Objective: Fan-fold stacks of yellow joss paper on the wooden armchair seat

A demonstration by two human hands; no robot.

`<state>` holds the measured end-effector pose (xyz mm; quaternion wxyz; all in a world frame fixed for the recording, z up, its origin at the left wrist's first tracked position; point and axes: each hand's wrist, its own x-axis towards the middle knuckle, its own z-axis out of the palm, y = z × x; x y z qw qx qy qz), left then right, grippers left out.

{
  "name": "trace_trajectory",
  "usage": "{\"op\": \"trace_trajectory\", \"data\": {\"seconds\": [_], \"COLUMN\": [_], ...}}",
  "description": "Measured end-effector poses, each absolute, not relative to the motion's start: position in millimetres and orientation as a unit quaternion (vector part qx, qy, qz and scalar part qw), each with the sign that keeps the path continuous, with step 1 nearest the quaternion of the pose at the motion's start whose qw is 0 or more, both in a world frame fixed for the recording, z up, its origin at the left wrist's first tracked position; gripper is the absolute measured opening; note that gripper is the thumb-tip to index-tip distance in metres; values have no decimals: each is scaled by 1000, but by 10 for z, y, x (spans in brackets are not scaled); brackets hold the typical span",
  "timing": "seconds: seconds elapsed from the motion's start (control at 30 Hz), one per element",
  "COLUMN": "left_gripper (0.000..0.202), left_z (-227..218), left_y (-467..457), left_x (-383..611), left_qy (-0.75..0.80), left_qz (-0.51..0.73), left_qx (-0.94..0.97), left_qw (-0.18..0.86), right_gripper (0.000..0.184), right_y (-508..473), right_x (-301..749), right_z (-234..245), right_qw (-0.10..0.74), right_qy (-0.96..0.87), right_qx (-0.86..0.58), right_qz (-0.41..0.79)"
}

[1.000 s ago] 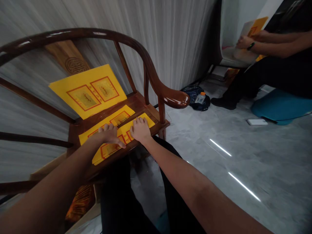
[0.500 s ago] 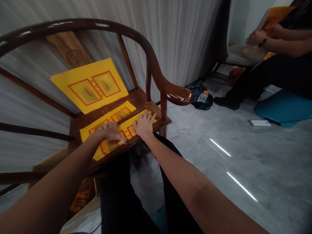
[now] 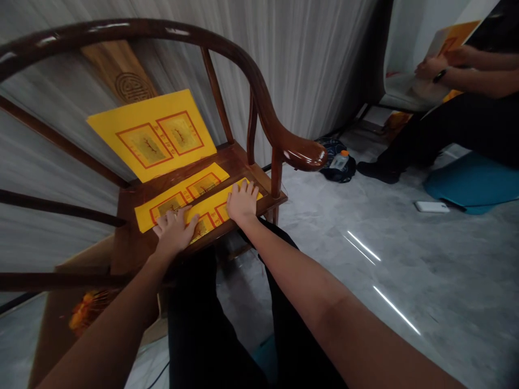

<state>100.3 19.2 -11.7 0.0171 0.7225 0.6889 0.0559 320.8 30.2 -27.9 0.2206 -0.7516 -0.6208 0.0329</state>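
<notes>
On the seat of a dark wooden armchair, a narrow yellow paper strip with red-framed prints lies along the front edge. My left hand rests on its left end, fingers spread. Toward its right end my right hand lies flat with the fingers apart. Just behind is a second yellow printed paper, flat on the seat, apart from the front one. A larger stack of yellow paper, printed with two red-bordered panels, leans tilted against the chair back. My hands hide parts of the front strip.
The chair's curved armrest juts out at right. Beyond it are a dark bag with a bottle, a white phone-like object and a teal stool. A seated person holds yellow paper. Orange fringe hangs lower left.
My left hand has turned and its fingers now spread over the front strip's left end. My right hand stays on the right part. The view has shifted slightly.
</notes>
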Motion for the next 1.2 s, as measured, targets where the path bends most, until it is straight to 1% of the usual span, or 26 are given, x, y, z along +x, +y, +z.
{"op": "trace_trajectory", "data": {"seconds": [0.1,0.27,0.47,0.67,0.9,1.07,1.13,1.2], "left_gripper": [72,67,61,58,49,52,53,52], "left_z": [-115,-42,-152,-144,-179,-167,-156,-152], "left_y": [166,258,281,149,-65,-172,-174,-161], "left_x": [1093,1524,1824,1608,1059,1075,1118,1135], "left_qy": [698,666,656,664,693,706,706,705], "left_qz": [66,77,113,128,128,99,88,84], "left_qx": [713,741,745,736,709,701,703,704], "left_qw": [3,36,43,35,22,-16,-23,-22], "right_gripper": [50,51,53,61,60,61,66,79], "right_y": [322,310,268,286,285,332,360,368], "right_x": [3197,3192,3217,3240,3278,3266,3091,2795], "right_z": [-282,-271,-256,-255,-227,-92,-15,37], "right_qw": [212,209,223,211,199,165,154,162], "right_qy": [-623,-622,-627,-616,-616,-611,-608,-627], "right_qx": [-752,-754,-746,-757,-759,-766,-769,-752], "right_qz": [39,38,30,51,67,114,124,123]}}
